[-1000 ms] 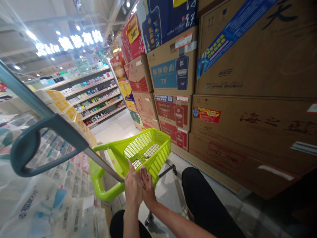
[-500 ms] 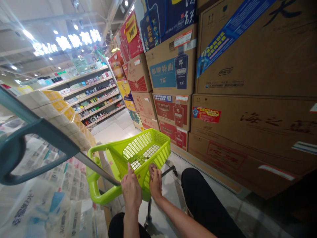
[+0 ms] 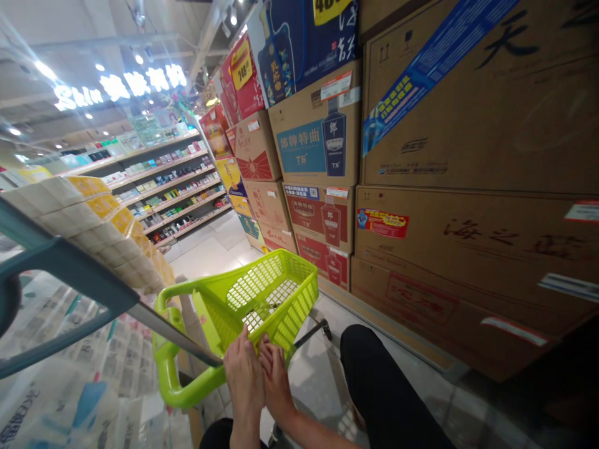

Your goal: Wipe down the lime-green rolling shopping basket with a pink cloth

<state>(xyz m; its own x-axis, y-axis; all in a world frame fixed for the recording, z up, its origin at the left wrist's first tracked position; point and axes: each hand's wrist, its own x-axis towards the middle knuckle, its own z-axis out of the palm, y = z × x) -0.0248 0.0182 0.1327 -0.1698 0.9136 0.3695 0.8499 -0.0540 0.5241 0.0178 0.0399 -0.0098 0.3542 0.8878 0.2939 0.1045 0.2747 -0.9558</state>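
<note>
A lime-green shopping cart (image 3: 262, 280) with a lattice basket stands in front of me, tilted in the view. My left hand (image 3: 245, 371) lies at its near side rim, back of the hand toward me, with one finger pointing up and the others bent over the edge. Close against it, my right hand (image 3: 277, 377) has its fingers curled and pressed together. Whatever those fingers hold, if anything, is hidden. The cart's grey handle (image 3: 70, 268) crosses the left foreground, and its metal shaft runs down to the basket beside my left hand.
Stacked cardboard cartons (image 3: 421, 224) form a wall on the right. Plastic-wrapped packs (image 3: 70, 218) are piled at the left. Shelves of small boxes (image 3: 173, 181) stand at the back beyond the tiled floor (image 3: 210, 240). My bent knee (image 3: 365, 355) is beside the cart.
My right hand has moved left and back from the basket's side, away from a brownish patch at its fingertips, and now meets my left hand. The view has shifted slightly.
</note>
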